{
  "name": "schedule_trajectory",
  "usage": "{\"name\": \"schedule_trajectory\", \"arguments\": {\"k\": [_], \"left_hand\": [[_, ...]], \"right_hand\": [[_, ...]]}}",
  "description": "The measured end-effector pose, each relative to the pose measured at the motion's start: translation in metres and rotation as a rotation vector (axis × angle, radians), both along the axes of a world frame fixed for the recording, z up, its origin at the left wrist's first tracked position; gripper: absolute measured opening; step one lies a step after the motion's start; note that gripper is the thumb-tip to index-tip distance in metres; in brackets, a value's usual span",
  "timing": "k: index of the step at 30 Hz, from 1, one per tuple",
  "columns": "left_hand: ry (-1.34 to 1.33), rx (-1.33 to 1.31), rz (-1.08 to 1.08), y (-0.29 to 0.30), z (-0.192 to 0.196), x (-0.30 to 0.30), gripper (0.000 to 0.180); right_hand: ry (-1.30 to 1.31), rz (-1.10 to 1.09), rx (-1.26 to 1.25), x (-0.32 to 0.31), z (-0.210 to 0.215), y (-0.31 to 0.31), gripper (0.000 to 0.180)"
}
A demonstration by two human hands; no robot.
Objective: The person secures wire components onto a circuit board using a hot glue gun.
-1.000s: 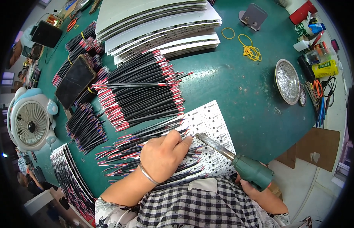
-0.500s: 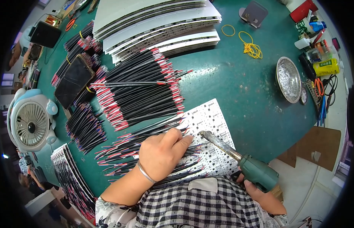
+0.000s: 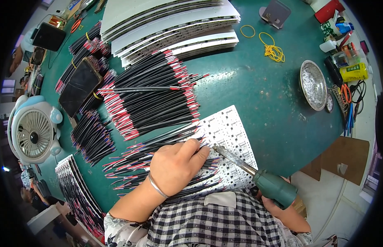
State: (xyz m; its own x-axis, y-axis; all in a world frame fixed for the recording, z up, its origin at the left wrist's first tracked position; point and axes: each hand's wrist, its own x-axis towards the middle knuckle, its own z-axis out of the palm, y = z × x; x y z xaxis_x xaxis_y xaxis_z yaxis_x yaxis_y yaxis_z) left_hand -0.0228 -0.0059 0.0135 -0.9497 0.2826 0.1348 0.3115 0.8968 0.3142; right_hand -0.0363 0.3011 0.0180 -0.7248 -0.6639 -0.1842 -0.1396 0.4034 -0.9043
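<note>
Flat white perforated circuit board, thin black red-tipped wires, glossy green counter.
Left hand presses wires flat, fingers together; right hand grips green-handled metal soldering iron.

Matt green tabletop, shiny metal dish, green plastic iron handle

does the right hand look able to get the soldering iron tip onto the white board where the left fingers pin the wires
Probably yes. The right hand holds the soldering iron, its tip already over the white board beside the left hand, with nothing between them.
</note>
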Motion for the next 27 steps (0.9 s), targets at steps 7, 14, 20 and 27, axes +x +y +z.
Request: {"name": "schedule_trajectory", "arguments": {"k": [7, 14, 20, 27], "left_hand": [[-0.011, -0.046, 0.014, 0.005, 0.003, 0.001, 0.024], [-0.039, -0.088, 0.017, 0.006, 0.013, 0.003, 0.027], [-0.007, -0.268, 0.300, -0.037, 0.052, 0.031, 0.030], [0.143, -0.041, 0.256, -0.003, 0.059, 0.039, 0.028]], "right_hand": [[0.258, 0.004, 0.151, 0.002, 0.000, 0.004, 0.033], [0.019, -0.139, 0.005, -0.002, 0.003, 0.008, 0.024], [0.000, -0.175, -0.003, 0.000, 0.002, 0.011, 0.024], [0.058, -0.143, -0.067, 0.003, -0.014, 0.014, 0.025]]}}
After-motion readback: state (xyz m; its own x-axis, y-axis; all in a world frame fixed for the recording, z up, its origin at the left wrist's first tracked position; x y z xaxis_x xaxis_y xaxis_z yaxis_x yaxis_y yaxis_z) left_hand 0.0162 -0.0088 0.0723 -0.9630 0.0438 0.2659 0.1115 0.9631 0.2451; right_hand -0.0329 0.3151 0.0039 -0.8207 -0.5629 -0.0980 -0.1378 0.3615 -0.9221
